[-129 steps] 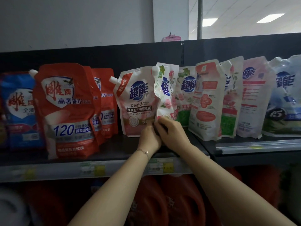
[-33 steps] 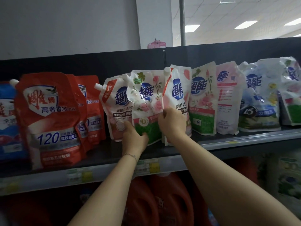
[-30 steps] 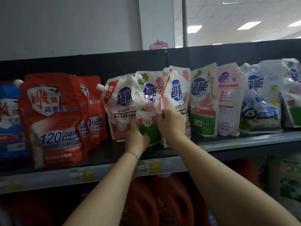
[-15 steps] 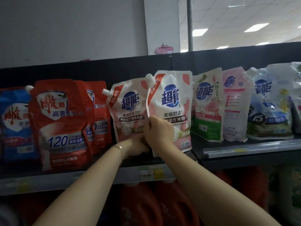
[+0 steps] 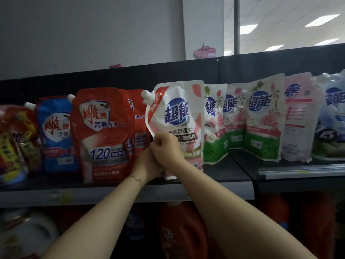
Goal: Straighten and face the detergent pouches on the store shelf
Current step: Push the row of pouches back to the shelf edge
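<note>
Dark shelf (image 5: 224, 174) in a store aisle carried a row of detergent refills beneath a pale wall (image 5: 93, 34) and lit ceiling panels (image 5: 248, 28). At its centre a person handled a white-and-pink pouch (image 5: 177, 113), which stood near the shelf's front edge, label outward and leaning a little, its spout (image 5: 146, 94) at the upper left, just beside the red pouch (image 5: 104, 131).

The right hand (image 5: 168, 148) pinched the pouch's left edge with curled fingers. The left hand (image 5: 145, 165) sat just below, at the lower left corner. Its fingers were hidden behind the right hand, so its grip could not be judged.

The step in hand appeared to be squaring this one pouch. Doing it well would likely mean settling the base flat, bringing the body upright and turning the label square to the aisle, in line with the red pouch. The soft film should not be creased, nor the green pouches (image 5: 214, 128) on the right nudged. Those stood turned at an angle and looked due for facing.

Every pouch in view was opaque and those whose spouts showed were capped, so the contents could not be seen, though rounded bellies suggested they were full. Red jugs (image 5: 181, 230) on the shelf below were too blurred to tell their fill.
</note>
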`<state>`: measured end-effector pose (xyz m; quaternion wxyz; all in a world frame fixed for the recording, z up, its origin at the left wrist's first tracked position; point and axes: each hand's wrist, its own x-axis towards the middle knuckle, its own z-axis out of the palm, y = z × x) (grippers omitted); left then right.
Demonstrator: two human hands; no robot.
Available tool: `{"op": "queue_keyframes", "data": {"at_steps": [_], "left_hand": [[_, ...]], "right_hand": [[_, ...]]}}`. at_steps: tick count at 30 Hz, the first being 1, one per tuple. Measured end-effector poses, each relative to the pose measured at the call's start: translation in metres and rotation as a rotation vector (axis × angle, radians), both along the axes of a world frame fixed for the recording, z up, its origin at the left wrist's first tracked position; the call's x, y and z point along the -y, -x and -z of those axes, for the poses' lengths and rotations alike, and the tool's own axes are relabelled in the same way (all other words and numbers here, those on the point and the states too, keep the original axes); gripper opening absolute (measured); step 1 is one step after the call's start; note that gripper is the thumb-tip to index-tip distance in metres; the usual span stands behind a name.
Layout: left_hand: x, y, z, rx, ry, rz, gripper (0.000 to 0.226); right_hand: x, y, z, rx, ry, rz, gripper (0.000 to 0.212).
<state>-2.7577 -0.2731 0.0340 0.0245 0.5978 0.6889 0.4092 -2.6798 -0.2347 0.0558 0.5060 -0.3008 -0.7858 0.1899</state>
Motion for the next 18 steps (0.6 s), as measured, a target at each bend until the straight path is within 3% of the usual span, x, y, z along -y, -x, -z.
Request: {"op": "queue_keyframes", "data": {"at_steps": [3, 5, 8, 10, 12, 15, 18], "left_hand": [[-0.003, 0.005, 0.01, 0.078, -0.146, -0.024, 0.05], [-0.006, 0.003, 0.015, 0.094, -0.242, -0.037, 0.061], [-0.013, 0.005, 0.024, 0.092, -0.367, -0.044, 0.098], [-0.015, 0.007, 0.028, -0.12, -0.416, -0.128, 0.108], [-0.015, 0.006, 0.029, -0.348, -0.386, -0.135, 0.105], [-0.021, 0.006, 0.024, -0.624, -0.2, -0.079, 0.091], [-0.026, 0.011, 0.024, -0.579, -0.086, 0.0, 0.087]], "right_hand": [[0.003, -0.005, -0.002, 0.035, 0.032, -0.111, 0.036], [0.003, -0.014, 0.001, 0.015, 0.038, -0.097, 0.03], [-0.004, -0.035, 0.013, 0.031, -0.036, 0.126, 0.021], [-0.012, -0.051, 0.023, 0.08, -0.133, 0.318, 0.016], [-0.022, -0.062, 0.032, 0.202, -0.206, 0.424, 0.03], [-0.031, -0.07, 0.041, 0.331, -0.221, 0.403, 0.063], [-0.033, -0.069, 0.046, 0.304, -0.206, 0.349, 0.078]]}}
